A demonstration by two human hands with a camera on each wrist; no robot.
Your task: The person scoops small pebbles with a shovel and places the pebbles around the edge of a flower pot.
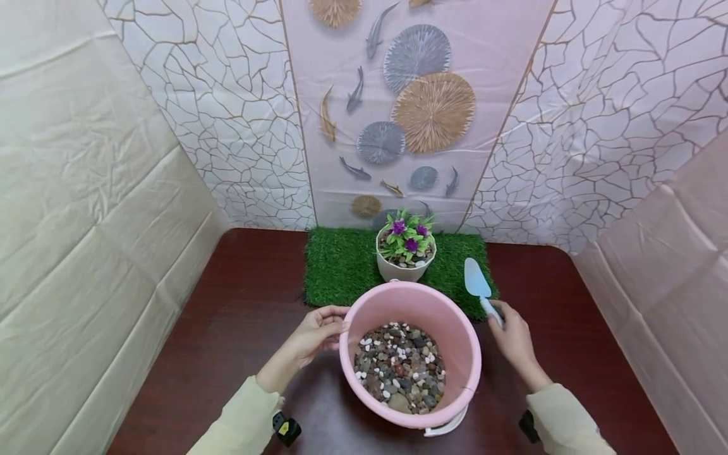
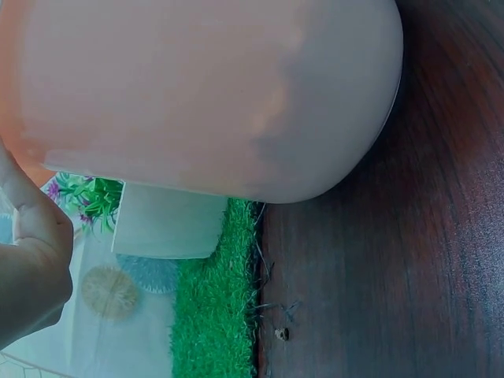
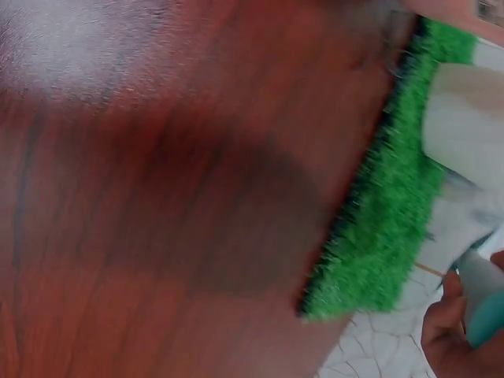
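A pink bucket (image 1: 459, 316) stands on the table, with mixed pebbles (image 1: 400, 366) covering its bottom. At the bucket's left rim, my left hand (image 1: 311, 336) grips the edge between thumb and fingers; the left wrist view shows the bucket's outer side (image 2: 173, 94) close up. My right hand (image 1: 516, 341) holds a light blue trowel (image 1: 476, 279) by its handle, to the right of the bucket. The blade points away from me and carries nothing visible. In the right wrist view, fingers wrap the trowel handle (image 3: 482, 295) at the lower right edge.
Behind the bucket, a white pot (image 1: 400, 272) with purple flowers and pebbles sits on a green artificial grass mat (image 1: 338, 268). The bucket's white handle (image 1: 446, 424) hangs at its near side. Patterned cloth walls (image 1: 244, 126) enclose the dark red table (image 1: 239, 341).
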